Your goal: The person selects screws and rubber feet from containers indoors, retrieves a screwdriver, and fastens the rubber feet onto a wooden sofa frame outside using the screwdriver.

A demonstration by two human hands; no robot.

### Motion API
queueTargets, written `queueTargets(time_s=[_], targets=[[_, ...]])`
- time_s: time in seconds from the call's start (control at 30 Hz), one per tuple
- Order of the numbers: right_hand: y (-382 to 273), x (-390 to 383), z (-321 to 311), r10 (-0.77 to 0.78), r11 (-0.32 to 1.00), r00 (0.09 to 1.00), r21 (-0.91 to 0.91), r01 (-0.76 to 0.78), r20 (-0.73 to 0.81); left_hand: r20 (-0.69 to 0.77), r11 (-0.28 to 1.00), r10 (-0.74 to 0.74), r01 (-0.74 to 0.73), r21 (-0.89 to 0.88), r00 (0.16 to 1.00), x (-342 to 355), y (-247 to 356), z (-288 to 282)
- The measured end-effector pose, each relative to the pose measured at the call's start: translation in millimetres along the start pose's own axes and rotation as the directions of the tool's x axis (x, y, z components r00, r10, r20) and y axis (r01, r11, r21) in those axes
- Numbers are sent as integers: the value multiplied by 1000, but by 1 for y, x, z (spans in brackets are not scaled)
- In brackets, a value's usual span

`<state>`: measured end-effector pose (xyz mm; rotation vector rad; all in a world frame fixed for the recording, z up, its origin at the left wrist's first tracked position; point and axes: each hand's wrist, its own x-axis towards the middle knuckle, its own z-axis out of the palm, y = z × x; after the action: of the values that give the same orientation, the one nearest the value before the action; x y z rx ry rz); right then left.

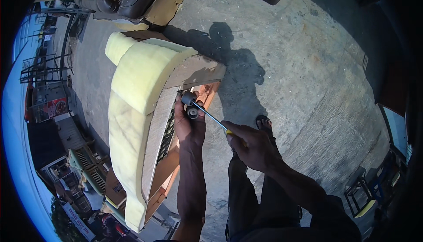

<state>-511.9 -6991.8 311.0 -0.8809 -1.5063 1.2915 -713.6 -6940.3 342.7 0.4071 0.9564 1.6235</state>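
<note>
A wooden sofa frame (194, 72) padded with yellow foam (141, 74) stands tipped on the concrete. My left hand (187, 125) holds a dark round furniture foot (189, 98) against the frame's orange wooden edge (207, 94). A second dark round piece (193, 113) sits just below it at my fingers. My right hand (251, 145) grips the yellow handle of a screwdriver (211, 118), whose thin metal shaft points up-left into the foot.
Concrete ground (308, 74) spreads to the right, carrying my shadow (233, 66). Dark upholstered seats with foam (141, 0) lie at the top. My sandalled foot (264, 125) stands beside the frame. Metal stands (361, 193) sit at the lower right.
</note>
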Motion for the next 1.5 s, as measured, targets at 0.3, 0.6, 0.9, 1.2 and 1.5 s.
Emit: queueTargets(time_s=[0.3, 0.6, 0.9, 1.2, 1.5], targets=[[-7, 21, 16, -41, 993, 998, -105, 45, 47, -140, 996, 69, -75, -41, 988, 9, 23, 1], [-36, 51, 16, 366, 907, 890, 112, -407, 274, -185, 989, 131, -142, -49, 974, 9, 41, 11], [-52, 61, 18, 480, 709, 767, 327, -625, 425, 95, 999, -42, 41, 5, 995, -22, 33, -1], [-33, 33, 15, -142, 952, 990, -270, 142, 21, -176, 990, 27, -1, 143, 984, -22, 39, 19], [-56, 27, 9, -10, 990, 999, -140, 5, -34, -55, 996, 49, -45, 78, 997, -19, 68, 40]])
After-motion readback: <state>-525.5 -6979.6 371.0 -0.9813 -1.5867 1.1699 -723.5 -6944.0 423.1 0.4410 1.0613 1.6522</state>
